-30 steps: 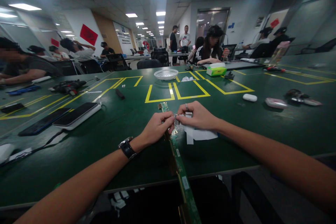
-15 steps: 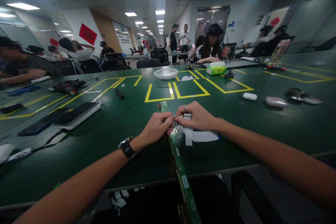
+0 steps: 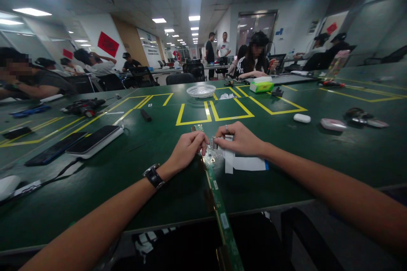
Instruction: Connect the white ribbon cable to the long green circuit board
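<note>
A long narrow green circuit board [image 3: 216, 194] runs from the table's middle out past its front edge. Over the board's far part, my left hand [image 3: 188, 149] is closed, fingertips at the board's left side; what they hold, if anything, is too small to name. My right hand [image 3: 243, 139] pinches a small silvery metal piece [image 3: 214, 142] just right of the board. Below that hand lie white paper strips [image 3: 249, 163], one with a blue end. Clear, shiny material [image 3: 213, 159] sits on the board between the hands.
On the green table [image 3: 171, 194] stand a white basket [image 3: 201, 91], a green tissue pack [image 3: 261, 85], a white case [image 3: 302, 118], a power bank [image 3: 94, 140] and a phone [image 3: 55, 149]. A power tool [image 3: 84, 106] lies at left. People sit beyond.
My left hand has drawn slightly left, away from my right hand. The small metal piece now shows in my right fingertips, apart from my left hand.
</note>
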Available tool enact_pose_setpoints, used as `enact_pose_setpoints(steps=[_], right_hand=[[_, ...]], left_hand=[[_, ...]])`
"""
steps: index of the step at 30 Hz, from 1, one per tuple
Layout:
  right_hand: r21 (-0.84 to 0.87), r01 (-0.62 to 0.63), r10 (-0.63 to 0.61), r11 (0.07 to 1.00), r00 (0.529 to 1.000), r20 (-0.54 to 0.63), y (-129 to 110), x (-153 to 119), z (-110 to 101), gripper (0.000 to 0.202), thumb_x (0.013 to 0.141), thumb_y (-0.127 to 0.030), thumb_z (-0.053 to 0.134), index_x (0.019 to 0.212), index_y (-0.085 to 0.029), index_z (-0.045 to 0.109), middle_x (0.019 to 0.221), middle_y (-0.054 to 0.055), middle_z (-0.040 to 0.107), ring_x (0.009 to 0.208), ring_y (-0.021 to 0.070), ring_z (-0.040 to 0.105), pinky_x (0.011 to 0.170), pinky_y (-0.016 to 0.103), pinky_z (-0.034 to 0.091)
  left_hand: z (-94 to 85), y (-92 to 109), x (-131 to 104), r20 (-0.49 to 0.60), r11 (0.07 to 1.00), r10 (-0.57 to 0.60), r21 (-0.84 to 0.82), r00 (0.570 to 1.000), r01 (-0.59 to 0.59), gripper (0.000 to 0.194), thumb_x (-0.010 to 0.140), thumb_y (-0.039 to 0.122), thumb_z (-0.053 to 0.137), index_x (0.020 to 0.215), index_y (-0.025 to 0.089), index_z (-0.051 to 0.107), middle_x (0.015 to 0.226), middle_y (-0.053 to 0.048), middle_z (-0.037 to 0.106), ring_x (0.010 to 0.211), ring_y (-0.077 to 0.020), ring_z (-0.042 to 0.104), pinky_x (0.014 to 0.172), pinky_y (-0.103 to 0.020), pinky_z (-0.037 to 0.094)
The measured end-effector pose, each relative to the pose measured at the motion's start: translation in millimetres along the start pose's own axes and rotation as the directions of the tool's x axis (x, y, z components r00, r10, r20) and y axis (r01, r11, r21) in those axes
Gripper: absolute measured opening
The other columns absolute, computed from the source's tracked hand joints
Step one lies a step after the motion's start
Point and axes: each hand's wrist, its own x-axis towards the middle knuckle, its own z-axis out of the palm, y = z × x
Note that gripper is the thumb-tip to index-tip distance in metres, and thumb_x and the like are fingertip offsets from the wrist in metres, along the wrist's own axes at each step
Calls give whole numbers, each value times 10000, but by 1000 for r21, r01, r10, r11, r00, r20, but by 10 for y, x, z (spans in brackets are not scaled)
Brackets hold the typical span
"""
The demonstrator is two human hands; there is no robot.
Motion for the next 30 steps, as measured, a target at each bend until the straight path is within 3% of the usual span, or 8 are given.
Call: enact_pose_setpoints(steps=[5, 12, 18, 30], right_hand=[[71, -83, 83, 994, 997, 2, 63, 25, -17, 233, 932, -318, 537, 848, -151, 676, 753, -5, 619, 700, 117, 521, 685, 268, 361], [121, -208, 205, 971, 978, 43, 147, 45, -21, 293, 939, -374, 525, 792, -152, 646, 678, -25, 524, 642, 116, 452, 637, 284, 319], [162, -212, 206, 964, 977, 56, 93, 31, 3, 275, 935, -377, 528, 851, -151, 660, 734, -13, 560, 665, 116, 472, 646, 282, 332], [149, -184, 181, 972, 983, 33, 90, 34, 35, 271, 924, -354, 540, 793, -144, 648, 717, -17, 562, 671, 116, 483, 653, 273, 333]], left_hand=[[-17, -26, 8, -22, 998, 54, -17, 998, -55, 214, 979, 320, 460, 1118, 175, 534, 731, 10, 613, 686, -153, 574, 673, -260, 432], [-45, -17, -34, 114, 927, 228, 277, 967, -251, 592, 862, 219, 618, 1403, 199, 380, 1027, -42, 586, 814, -165, 534, 762, -297, 449], [-29, -10, -42, 101, 883, 242, 389, 965, -262, 497, 868, 243, 638, 1325, 196, 447, 1030, -49, 585, 825, -172, 543, 749, -302, 449], [-41, 40, -44, 67, 853, 292, 433, 954, -292, 381, 861, 227, 665, 1217, 182, 536, 935, -16, 585, 771, -151, 535, 735, -278, 441]])
